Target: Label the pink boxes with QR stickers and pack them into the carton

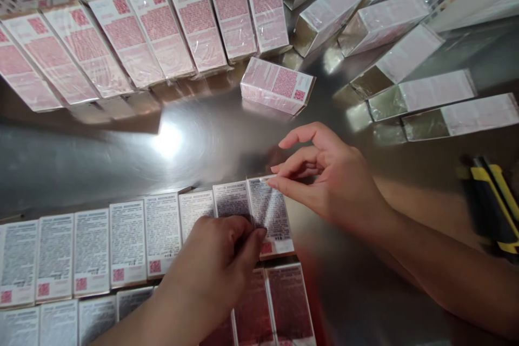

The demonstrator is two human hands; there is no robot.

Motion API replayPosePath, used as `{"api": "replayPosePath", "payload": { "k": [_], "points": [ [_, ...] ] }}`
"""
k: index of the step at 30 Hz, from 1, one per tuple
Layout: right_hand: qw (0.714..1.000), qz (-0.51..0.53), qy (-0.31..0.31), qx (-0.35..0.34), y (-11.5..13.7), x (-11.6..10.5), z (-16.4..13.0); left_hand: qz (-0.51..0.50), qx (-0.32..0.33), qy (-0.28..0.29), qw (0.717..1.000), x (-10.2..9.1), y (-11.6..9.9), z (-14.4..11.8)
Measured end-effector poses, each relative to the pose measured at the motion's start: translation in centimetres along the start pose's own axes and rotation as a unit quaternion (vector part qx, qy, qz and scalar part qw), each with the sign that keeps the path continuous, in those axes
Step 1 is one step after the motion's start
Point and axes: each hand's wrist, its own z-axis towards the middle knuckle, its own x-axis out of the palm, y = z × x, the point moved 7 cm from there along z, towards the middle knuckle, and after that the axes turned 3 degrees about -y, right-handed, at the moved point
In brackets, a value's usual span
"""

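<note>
A white printed label (271, 211) lies over the rightmost box (279, 243) of the near row. My right hand (324, 173) pinches the label's top right corner with thumb and fingertips. My left hand (221, 259) presses its fingertips on the label's lower left part. Both hands rest low over the near row of labelled boxes (125, 240).
A steel table (203, 140) holds a fanned row of pink-printed wrapped boxes (162, 27) at the back, one loose pink box (278, 85) in the middle, and several gold-ended boxes (409, 54) at right. A yellow and black tool (492, 200) lies at far right.
</note>
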Motion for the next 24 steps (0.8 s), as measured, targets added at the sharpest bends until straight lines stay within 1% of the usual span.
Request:
{"api": "replayPosePath", "payload": {
  "k": [6,14,24],
  "points": [
    [1.000,-0.001,0.006,0.002,-0.11,0.02,0.07,-0.001,0.002,0.001,1.000,0.11,0.09,-0.09],
    [0.998,0.032,0.019,0.047,-0.69,0.30,-0.11,0.003,0.024,-0.002,1.000,0.05,-0.23,0.02],
    [0.997,0.034,0.020,0.061,-0.73,0.24,-0.15,-0.005,0.020,0.005,1.000,0.09,-0.24,-0.10]
  ]
}}
